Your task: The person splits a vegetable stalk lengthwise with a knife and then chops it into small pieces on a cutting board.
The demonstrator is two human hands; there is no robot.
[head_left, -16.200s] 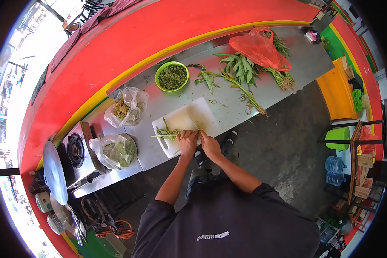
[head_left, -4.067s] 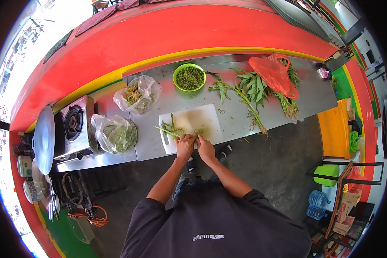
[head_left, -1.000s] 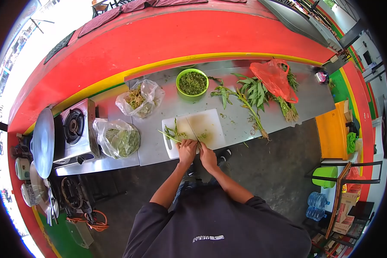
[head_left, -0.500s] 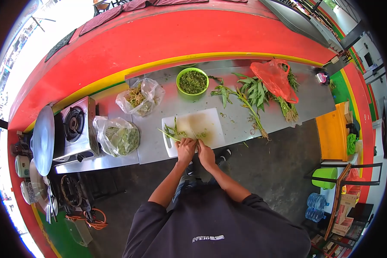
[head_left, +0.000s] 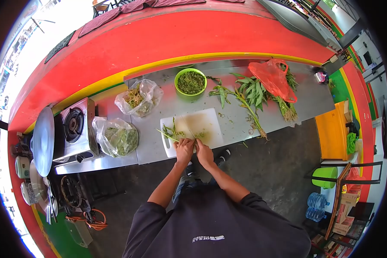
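Curling over the greens point(head_left: 171, 133), the fingers of our left hand point(head_left: 184, 150) sit bent and drawn together, and they appear to grip the lower ends; what lies right under them we cannot see. Just beside it, at 3 o'clock, our right hand point(head_left: 204, 155) is closed, apparently round the hidden handle of the knife point(head_left: 192, 133). The thin blade points to 11 o'clock over the board point(head_left: 214, 122).

As we judge it, the angle here matters most: the greens reach out toward 10 o'clock from the left fingers, their long axis running from 10 to 4 and so aslant to the blade. Our left hand is the nearer to them.

Chopped bits point(head_left: 203, 135) lie past the right fingers at 1 o'clock. Farther out, we see the bowl point(head_left: 190, 96) at 12, a bunch of leaves point(head_left: 253, 92) at 2, partly under a red bag point(head_left: 273, 76), and a clear bag point(head_left: 102, 128) at 9.
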